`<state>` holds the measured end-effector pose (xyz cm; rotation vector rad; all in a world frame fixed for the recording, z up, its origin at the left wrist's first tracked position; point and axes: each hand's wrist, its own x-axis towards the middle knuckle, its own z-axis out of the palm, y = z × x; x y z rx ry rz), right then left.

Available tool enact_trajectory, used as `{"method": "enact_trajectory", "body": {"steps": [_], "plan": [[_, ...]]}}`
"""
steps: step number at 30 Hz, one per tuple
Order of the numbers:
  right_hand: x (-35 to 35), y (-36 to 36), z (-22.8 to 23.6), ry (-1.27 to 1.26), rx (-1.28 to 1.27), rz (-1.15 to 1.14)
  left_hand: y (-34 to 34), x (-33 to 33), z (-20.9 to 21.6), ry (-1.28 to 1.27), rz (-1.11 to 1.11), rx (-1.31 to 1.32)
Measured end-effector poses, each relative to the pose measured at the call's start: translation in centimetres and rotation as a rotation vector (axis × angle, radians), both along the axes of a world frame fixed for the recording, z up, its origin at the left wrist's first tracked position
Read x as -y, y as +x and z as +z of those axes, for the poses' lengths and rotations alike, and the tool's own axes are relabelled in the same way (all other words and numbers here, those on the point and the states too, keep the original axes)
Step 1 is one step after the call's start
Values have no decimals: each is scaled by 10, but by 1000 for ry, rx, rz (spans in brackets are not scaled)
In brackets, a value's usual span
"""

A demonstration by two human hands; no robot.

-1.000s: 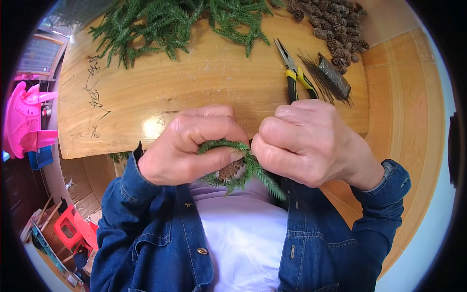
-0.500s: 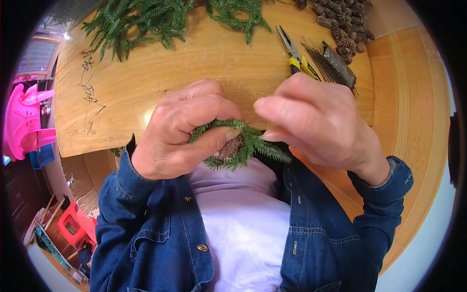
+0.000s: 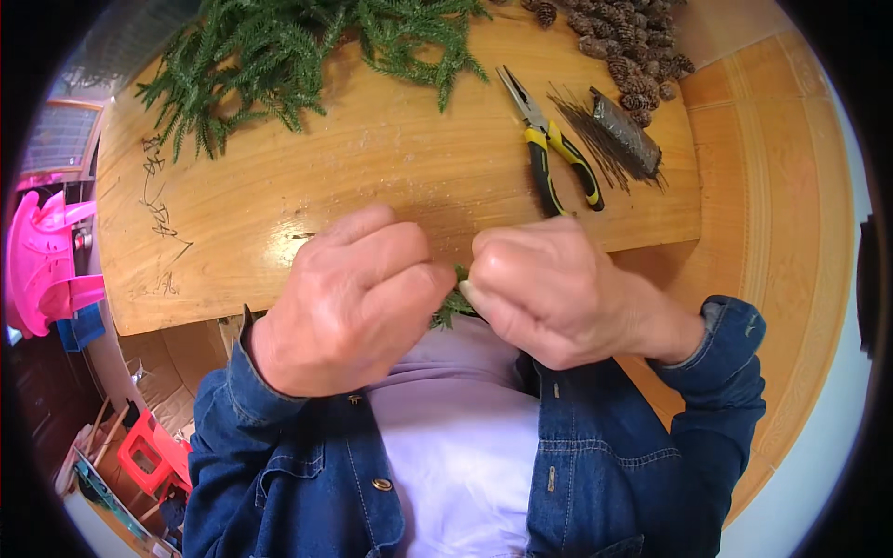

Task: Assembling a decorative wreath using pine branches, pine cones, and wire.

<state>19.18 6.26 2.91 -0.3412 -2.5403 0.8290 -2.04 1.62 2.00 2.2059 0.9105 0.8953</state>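
My left hand (image 3: 358, 302) is closed around an artificial evergreen sprig (image 3: 448, 312), held just off the near edge of the table. Only a small green part of the sprig shows between my hands; the pine cone seen with it earlier is hidden behind my fingers. My right hand (image 3: 549, 293) is closed beside it, thumb and forefinger pinched together right against the greenery. What that pinch holds is too small or covered to make out. Beyond my right hand lie long-nose pliers (image 3: 535, 139) with black and yellow handles, their jaws pointing away.
A heap of evergreen sprigs (image 3: 251, 65) covers the far left of the wooden table (image 3: 372, 177). Many pine cones (image 3: 642, 46) are piled at the far right. Near them lies a bundle of thin dark wires (image 3: 628, 135), partly wrapped. Pink (image 3: 46, 265) and red stools (image 3: 149, 451) stand at left.
My right hand has come in against my left, its fingers now pinched together. The left hand has turned knuckles-up, covering the pine cone and most of the sprig. The view has shifted slightly.
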Motion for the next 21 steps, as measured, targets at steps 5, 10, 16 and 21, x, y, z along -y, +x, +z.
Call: {"method": "enact_trajectory", "body": {"steps": [5, 10, 16, 21], "plan": [[1, 12, 10, -652, 29, -214, -5, -2, -2, -1, 92, -9], [-19, 50, -2, -71, 285, -439, -12, -8, -9, -177, 216, 217], [-9, 50, -13, 260, 549, -569, -8, 1, -19, -453, 316, 446], [-11, 48, -20, 362, 526, -653, -5, 11, -19, -612, 442, 542]]}}
